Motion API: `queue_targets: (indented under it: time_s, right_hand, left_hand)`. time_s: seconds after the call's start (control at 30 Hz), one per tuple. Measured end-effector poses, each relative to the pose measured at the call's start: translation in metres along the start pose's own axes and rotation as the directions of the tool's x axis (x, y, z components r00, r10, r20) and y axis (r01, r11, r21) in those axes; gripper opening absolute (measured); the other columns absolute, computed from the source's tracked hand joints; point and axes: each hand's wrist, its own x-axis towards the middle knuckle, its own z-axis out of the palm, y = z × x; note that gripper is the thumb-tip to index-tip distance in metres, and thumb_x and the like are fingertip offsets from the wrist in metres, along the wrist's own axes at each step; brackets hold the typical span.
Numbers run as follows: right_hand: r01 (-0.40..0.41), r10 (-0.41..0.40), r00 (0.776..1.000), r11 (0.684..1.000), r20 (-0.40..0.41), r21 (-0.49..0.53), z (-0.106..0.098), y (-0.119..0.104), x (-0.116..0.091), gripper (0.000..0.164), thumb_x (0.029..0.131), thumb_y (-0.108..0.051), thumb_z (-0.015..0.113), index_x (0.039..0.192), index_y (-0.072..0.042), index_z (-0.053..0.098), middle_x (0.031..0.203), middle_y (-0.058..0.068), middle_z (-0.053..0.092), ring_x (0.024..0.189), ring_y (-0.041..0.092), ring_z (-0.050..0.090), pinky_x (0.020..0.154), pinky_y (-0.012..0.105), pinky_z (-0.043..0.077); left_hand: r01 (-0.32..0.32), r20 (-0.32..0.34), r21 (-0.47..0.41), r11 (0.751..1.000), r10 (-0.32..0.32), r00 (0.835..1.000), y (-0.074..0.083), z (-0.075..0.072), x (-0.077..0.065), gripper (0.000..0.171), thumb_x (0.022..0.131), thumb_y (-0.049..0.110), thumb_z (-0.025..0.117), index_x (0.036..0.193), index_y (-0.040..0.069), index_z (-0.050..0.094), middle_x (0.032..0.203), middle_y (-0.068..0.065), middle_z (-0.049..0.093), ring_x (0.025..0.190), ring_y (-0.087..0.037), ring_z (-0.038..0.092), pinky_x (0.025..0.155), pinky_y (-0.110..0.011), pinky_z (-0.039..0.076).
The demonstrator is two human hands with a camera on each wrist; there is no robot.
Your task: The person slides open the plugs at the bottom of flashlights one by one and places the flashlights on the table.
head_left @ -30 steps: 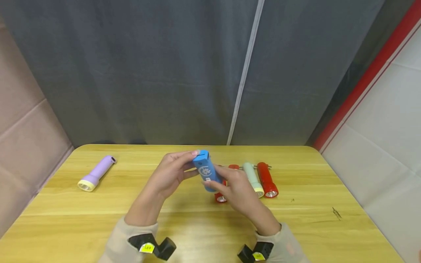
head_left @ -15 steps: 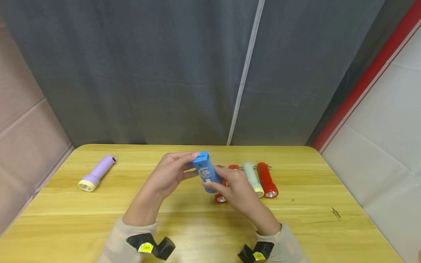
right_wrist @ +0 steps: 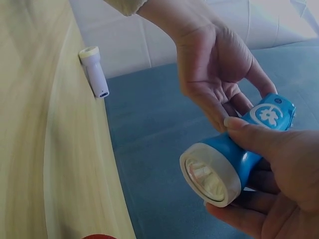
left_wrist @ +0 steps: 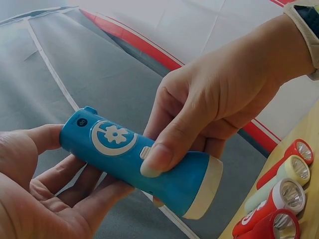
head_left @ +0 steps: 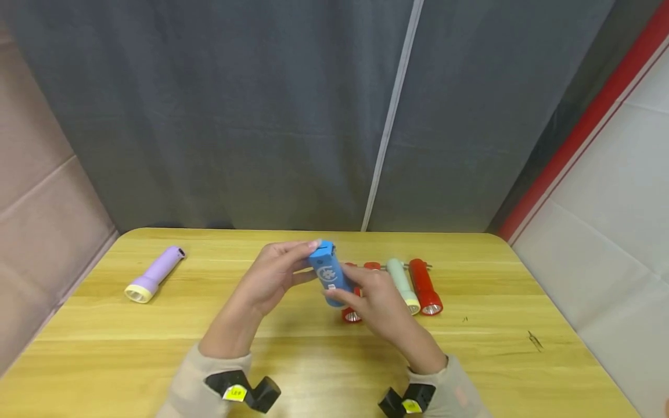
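Note:
A blue flashlight (head_left: pixel 327 270) with a white flower emblem is held up in front of me, over the table. My right hand (head_left: pixel 380 297) grips it near the lamp end. In the left wrist view, the right thumb lies beside the white slide switch (left_wrist: pixel 145 152). My left hand (head_left: pixel 268 274) has its thumb on the tail end, with fingers under the body. The flashlight's cream lens ring (right_wrist: pixel 212 174) faces the right wrist camera, and its lamp looks unlit.
A purple flashlight (head_left: pixel 157 273) lies at the table's left. Right of centre, a mint flashlight (head_left: pixel 402 284) lies beside a red flashlight (head_left: pixel 424 285). More red ones (left_wrist: pixel 274 226) are partly hidden behind my right hand in the head view. A grey curtain (head_left: pixel 235 116) hangs behind the table (head_left: pixel 496 371).

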Motion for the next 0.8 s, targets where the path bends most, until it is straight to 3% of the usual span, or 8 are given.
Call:
queue_targets:
  time_s: [0.43, 0.8]
  right_hand:
    - [-0.005, 0.005, 1.0, 1.0, 0.009, 0.029, -0.0079, 0.0057, -0.0014, 0.051, 0.087, -0.031, 0.079, 0.131, -0.007, 0.068, 0.11, 0.006, 0.078, 0.09, 0.014, 0.074, 0.082, 0.028, 0.062]
    - [0.03, -0.032, 0.999, 0.999, 0.037, 0.036, -0.0051, 0.003, -0.0003, 0.044, 0.088, -0.032, 0.077, 0.125, -0.008, 0.071, 0.103, 0.003, 0.078, 0.083, 0.011, 0.07, 0.076, 0.017, 0.059]
  left_hand:
    - [-0.029, 0.139, -0.071, 0.997, 0.039, 0.989, 0.0009, -0.0001, 0.0013, 0.028, 0.106, 0.021, 0.05, 0.097, 0.024, 0.077, 0.098, 0.01, 0.075, 0.1, -0.007, 0.071, 0.1, -0.034, 0.057]
    - [0.003, 0.137, -0.024, 1.0, 0.0, 0.991, 0.0007, -0.0041, 0.0016, 0.028, 0.104, 0.019, 0.05, 0.095, 0.025, 0.077, 0.094, 0.011, 0.076, 0.098, -0.006, 0.072, 0.096, -0.031, 0.058]
